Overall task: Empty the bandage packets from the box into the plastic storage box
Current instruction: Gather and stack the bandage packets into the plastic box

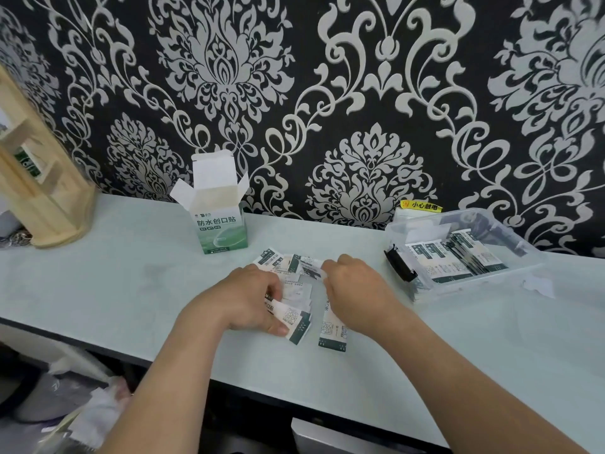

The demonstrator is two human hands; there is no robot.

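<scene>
Cardboard box (222,224) is stood upright at the far left of the counter (131,273), flaps open; no packets are seen in its mouth, so it is judged emptied. Roughly half done. A batch of packets (458,257) is already laid in the clear plastic storage box (484,283) at the right, lid off. Loose packets (294,267) are scattered on the counter between the two hands, well apart from the storage box. Some of these are gripped by the left hand (248,296), fingers curled over them and thumb pressed on one. The right hand (353,290) is curled down onto the pile; whether a packet is actually pinched cannot be told, fingertips hidden. Left to do: pile to be gathered and carried right into the storage box.
</scene>
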